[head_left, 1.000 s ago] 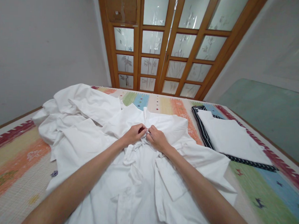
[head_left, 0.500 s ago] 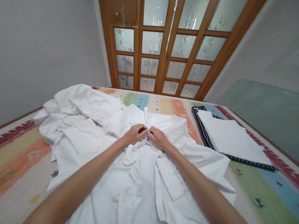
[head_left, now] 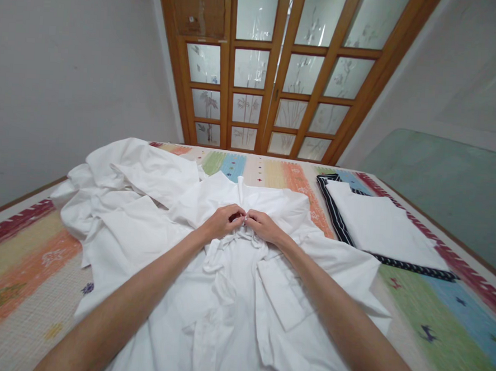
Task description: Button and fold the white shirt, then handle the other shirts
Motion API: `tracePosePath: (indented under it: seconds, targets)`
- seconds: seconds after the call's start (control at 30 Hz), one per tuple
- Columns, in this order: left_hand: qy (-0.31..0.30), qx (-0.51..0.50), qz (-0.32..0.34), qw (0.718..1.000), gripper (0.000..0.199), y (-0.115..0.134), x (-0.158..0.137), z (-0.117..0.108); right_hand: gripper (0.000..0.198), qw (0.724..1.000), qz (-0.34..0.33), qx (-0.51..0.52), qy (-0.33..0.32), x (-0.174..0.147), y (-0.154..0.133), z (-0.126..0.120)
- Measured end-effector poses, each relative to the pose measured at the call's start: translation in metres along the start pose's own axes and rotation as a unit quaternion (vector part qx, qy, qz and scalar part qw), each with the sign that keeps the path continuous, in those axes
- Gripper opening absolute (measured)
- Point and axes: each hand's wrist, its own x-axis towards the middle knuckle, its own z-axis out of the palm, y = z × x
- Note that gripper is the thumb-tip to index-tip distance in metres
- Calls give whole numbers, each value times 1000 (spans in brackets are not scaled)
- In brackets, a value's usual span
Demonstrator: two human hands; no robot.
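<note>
A white shirt lies spread and wrinkled in front of me, with a pocket-like flap on its right half. Near its collar, my left hand and my right hand meet at the middle, thumbs and fingertips pinched on the shirt's front edges. A tiny fastening may sit between the fingertips, but it is too small to make out. Loose folds of the front hang just below both hands.
More white cloth is bunched at the left. Folded white garments lie on a black patterned cloth at the right. Beneath is a colourful striped cover. A wooden glazed door stands beyond, between pale walls.
Both hands stay at the collar, with the fingertips shifting slightly against each other. The whole view has moved a little; the shirt lies much the same.
</note>
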Motion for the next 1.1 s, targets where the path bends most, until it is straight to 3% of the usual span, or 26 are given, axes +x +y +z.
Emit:
tracePosePath:
  seconds: [0.7,1.1]
  targets:
    - [-89,79,66,991,15,-3,2,-10,20,998,26,59,-15,1,-5,-4]
    - [-80,84,79,990,20,-5,-2,-8,10,999,19,42,14,-2,-4,-2]
